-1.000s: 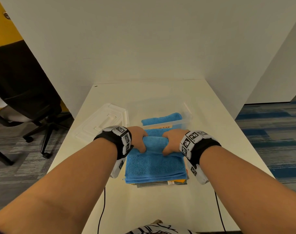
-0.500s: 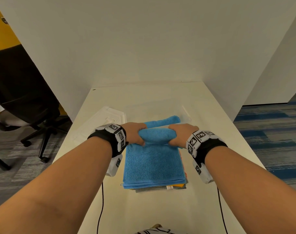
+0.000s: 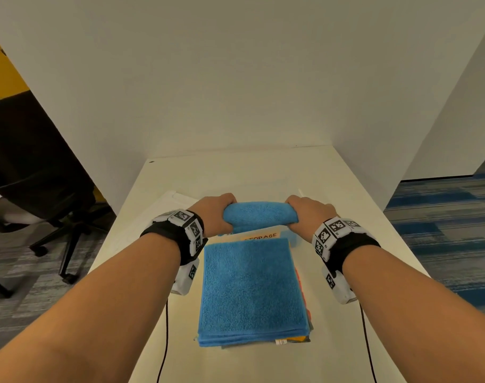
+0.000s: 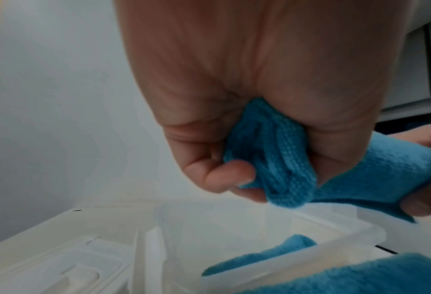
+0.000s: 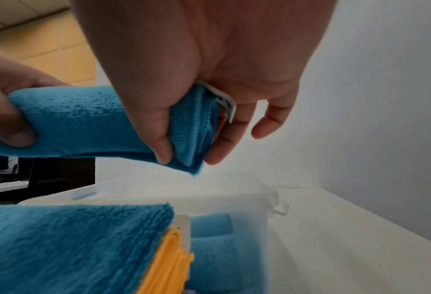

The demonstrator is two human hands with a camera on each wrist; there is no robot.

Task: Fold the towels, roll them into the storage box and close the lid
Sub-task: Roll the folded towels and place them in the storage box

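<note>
A pale worktop (image 3: 263,175) is running between plain white partitions, with an office chair (image 3: 28,167) standing on grey carpet to the left. Above it, a person is holding a rolled blue towel (image 3: 259,220) level, the left hand (image 3: 215,214) gripping one end and the right hand (image 3: 307,214) the other. The wrist views are showing the fingers (image 4: 224,175) of the left hand curling tightly round the bunched end of the roll, while on the right the thumb and fingers (image 5: 162,145) are pinching the opposite end, a white care label sticking out beside them. The roll is hanging over the open clear storage box (image 5: 259,199), in which other rolled blue towels (image 5: 211,222) are lying. The lid (image 4: 65,264) is lying on the worktop to the left of the box. Nearer the person, a stack of folded towels (image 3: 252,288), blue on top with orange showing beneath, is waiting just in front of the box.

The step in hand appears to be stowing this roll. The next move is likely calling for both hands to be lowering it evenly beside the rolls already in the box, keeping the ends squeezed so it is not unwinding. Several towels are remaining to roll before the lid is going on.
</note>
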